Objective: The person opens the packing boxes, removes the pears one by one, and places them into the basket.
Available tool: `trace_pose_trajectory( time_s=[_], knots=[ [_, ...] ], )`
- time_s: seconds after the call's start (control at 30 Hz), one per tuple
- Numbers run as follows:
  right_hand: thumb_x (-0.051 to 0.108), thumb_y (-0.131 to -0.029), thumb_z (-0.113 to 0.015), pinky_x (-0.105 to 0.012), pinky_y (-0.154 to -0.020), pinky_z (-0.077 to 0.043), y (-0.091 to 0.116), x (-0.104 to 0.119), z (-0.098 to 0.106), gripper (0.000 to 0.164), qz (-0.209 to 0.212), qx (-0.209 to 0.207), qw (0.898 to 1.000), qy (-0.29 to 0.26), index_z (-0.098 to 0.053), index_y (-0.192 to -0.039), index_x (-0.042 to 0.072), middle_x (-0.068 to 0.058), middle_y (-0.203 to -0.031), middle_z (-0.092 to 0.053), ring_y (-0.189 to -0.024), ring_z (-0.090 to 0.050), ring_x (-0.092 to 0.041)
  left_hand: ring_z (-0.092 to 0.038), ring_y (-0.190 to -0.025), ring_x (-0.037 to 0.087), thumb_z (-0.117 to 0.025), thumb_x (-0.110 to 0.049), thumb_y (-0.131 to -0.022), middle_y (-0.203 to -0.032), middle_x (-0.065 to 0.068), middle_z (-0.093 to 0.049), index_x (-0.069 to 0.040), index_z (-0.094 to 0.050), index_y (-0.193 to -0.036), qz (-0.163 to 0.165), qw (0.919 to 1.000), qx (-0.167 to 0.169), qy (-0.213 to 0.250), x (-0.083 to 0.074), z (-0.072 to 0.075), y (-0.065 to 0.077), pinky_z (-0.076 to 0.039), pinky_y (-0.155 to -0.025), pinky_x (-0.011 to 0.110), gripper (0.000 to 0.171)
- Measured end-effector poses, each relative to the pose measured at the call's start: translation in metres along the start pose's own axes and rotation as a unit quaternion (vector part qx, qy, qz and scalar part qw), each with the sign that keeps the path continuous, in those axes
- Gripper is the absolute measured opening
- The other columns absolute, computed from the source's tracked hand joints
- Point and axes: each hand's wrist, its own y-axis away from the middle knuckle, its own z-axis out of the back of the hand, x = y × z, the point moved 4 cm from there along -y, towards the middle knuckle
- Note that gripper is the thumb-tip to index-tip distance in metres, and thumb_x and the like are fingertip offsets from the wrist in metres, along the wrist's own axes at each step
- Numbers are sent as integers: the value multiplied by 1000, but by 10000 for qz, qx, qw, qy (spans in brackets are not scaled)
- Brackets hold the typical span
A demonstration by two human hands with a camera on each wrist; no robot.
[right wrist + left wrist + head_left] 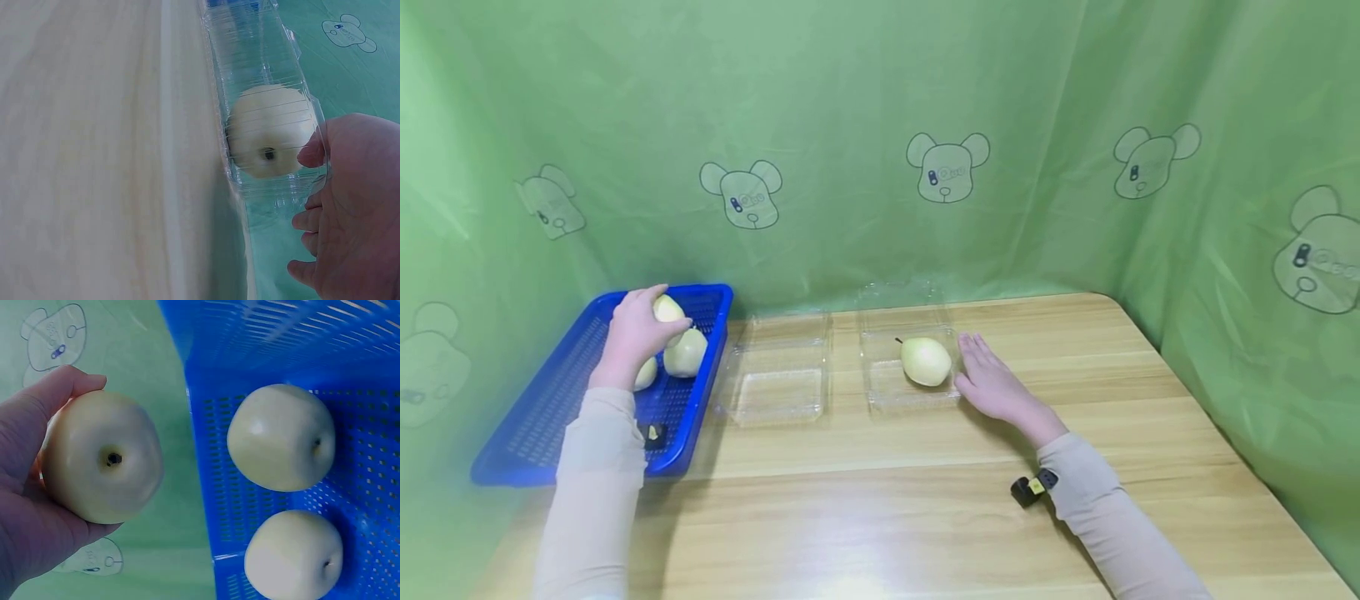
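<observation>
In the head view my left hand grips a pale yellow pear above the blue basket. The left wrist view shows thumb and fingers spread round this pear, its dark-centred end facing the camera. Two more pears, an upper one and a lower one, lie in the basket. Another pear sits in the right-hand clear plastic box, its stem pointing left. My right hand rests against that box's right side, fingers mostly straight; in the right wrist view the thumb is at its rim.
A second clear plastic box stands open between the basket and the pear's box. Both boxes have raised lids at the back. A green curtain surrounds the wooden table. A black wrist device is on the right sleeve.
</observation>
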Motion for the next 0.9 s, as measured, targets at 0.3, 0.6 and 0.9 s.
trace_pose_trajectory(
  time_s=[0.3,0.6,0.9],
  knots=[
    [28,-102,-35,-52,-124,-10,1,1,1,67,-16,31,10000,-28,-8,-152,-7,-22,-162,-6,-151,-4,-42,-38,-128,56,-72,-30,-84,-139,38,-43,8,-41,-142,-160,9981,600,-59,9,-9,-4,-34,-105,67,76],
    [28,-102,-35,-52,-124,-10,0,-1,-1,67,28,13,10000,-41,-8,-152,-7,-24,-162,-8,-150,-4,-42,-42,-127,53,-72,-36,-84,-139,36,-45,8,-42,-141,-110,9887,1464,-298,18,-19,-3,-38,-104,63,78],
    [28,-102,-34,-53,-124,-11,0,-2,-1,67,1,34,10000,-24,-7,-153,-6,-23,-162,-8,-150,-4,-42,-43,-126,52,-74,-35,-83,-138,37,-46,9,-43,-139,-94,9879,1532,-232,26,-21,-2,-37,-106,62,77]
  ],
)
